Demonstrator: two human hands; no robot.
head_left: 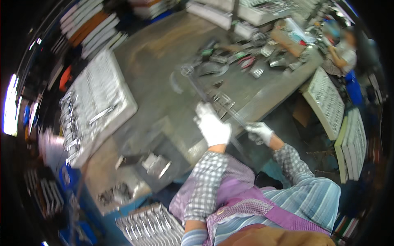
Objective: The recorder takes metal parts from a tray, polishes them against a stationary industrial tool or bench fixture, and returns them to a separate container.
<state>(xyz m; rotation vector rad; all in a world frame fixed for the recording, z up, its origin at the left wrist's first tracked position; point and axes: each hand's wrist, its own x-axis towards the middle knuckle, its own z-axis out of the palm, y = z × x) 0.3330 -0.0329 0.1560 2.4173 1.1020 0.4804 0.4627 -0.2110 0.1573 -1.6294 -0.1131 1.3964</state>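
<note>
Both of my hands wear white gloves over the near edge of a worn metal workbench (150,78). My right hand (261,133) is closed around the near end of a long thin metal bar (198,85), which slants away to the far left and ends in a round ring. My left hand (213,126) lies palm down beside the bar's middle, fingers stretched out; blur hides whether they touch it. A small rectangular metal frame (223,101) shows on the bench just beyond the hands. Something rounded hangs below my right fingers, too blurred to name.
A white tray of shiny metal parts (125,96) stands at the left. Flat metal pieces (156,165) lie on a dark plate nearer me. Scattered tools and scraps (256,67) cover the far right, and padded racks (324,98) stand beside the bench. Another person (344,55) is at the far right.
</note>
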